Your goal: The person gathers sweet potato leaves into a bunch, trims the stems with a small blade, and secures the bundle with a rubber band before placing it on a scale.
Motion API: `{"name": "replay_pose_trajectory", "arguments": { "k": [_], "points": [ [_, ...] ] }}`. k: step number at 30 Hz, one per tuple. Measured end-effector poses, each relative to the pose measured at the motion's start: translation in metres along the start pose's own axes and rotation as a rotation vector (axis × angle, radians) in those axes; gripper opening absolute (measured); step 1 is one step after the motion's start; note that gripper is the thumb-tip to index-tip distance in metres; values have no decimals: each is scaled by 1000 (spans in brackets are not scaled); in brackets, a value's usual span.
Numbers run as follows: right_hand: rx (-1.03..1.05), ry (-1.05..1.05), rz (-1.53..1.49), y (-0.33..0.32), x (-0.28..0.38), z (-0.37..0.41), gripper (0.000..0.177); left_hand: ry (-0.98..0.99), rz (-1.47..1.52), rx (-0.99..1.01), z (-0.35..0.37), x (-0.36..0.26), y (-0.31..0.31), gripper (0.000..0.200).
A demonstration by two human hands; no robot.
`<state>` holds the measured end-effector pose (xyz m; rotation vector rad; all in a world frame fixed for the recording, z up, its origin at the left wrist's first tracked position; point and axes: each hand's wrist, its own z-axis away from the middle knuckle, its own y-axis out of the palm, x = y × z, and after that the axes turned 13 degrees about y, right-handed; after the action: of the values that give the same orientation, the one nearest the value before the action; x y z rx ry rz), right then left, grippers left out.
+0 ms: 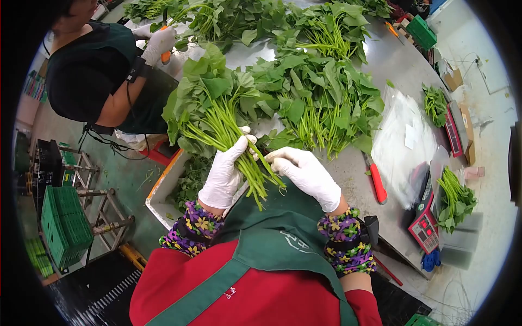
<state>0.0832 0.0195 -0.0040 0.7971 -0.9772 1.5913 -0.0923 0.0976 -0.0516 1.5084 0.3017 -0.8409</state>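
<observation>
My left hand [224, 176], in a white glove, is wrapped round a bunch of leafy greens [217, 119]. The leaves fan out away from me and the cut stem ends point toward my apron. My gloved right hand [304, 173] is beside the lower stems, its fingers curled in a pinch at a stem [262, 158] on the bunch's right edge. Just beyond my hands, more heaped greens [331, 103] lie on the metal table. A knife with a red handle [378, 182] rests to the right of my right hand.
At the left a co-worker [103, 70] in white gloves holds an orange-handled tool [165, 46]. Clear plastic bags [405, 141] lie right of the heap. A red scale [425, 228] carries a bunch of greens [455, 198]. Below my left hand stands a white box [160, 198] with leaves.
</observation>
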Motion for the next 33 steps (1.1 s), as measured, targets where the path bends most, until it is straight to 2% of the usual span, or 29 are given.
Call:
{"name": "replay_pose_trajectory", "arguments": {
  "k": [4, 10, 12, 13, 15, 16, 17, 19, 20, 22, 23, 25, 26, 29, 30, 32, 33],
  "points": [
    [53, 40, 84, 0, -3, -5, 27, -10, 51, 8, -1, 2, -3, 30],
    [0, -17, -51, 6, -6, -2, 31, 35, 16, -22, -4, 1, -1, 30],
    [-164, -143, 53, 13, -15, -9, 49, 54, -5, -15, -1, 6, 2, 29],
    [-166, -144, 54, 19, -17, -11, 49, 55, -21, -11, -1, 8, 2, 28],
    [-294, -187, 317, 35, -20, -17, 80, 69, -1, -34, 4, 10, 10, 27],
    [-184, -151, 244, 45, -19, -22, 103, 65, -3, -79, 5, 10, 15, 26],
    [-155, -128, 262, 50, -18, -19, 104, 110, -17, -116, 5, 11, 18, 27],
    [-125, -5, 174, 54, -17, -21, 92, 121, -58, -111, 5, 6, 20, 28],
    [-122, -9, 177, 54, -22, -26, 92, 126, -57, -113, 5, 6, 20, 28],
    [-124, -122, 125, 55, -30, -34, 74, 153, -56, -36, 9, 7, 18, 29],
    [-121, -126, 122, 54, -28, -33, 74, 190, -161, -46, 11, 10, 16, 32],
    [-78, 17, 177, 52, -22, -28, 55, 265, -292, -44, 16, 11, 19, 35],
    [-147, -32, 150, 56, -25, -28, 45, 269, -292, -47, 16, 10, 18, 35],
    [-108, 23, 139, 57, -24, -27, 37, 228, -302, -93, 15, 13, 11, 37],
    [-103, 23, 139, 57, -23, -27, 37, 175, -215, -49, 13, 13, 8, 39],
    [-40, 81, 116, 52, -21, -26, 25, 61, -73, 45, 15, 9, 5, 44],
    [-41, 81, 115, 47, -20, -26, 25, 61, -73, 46, 17, 8, 1, 44]
  ]
}}
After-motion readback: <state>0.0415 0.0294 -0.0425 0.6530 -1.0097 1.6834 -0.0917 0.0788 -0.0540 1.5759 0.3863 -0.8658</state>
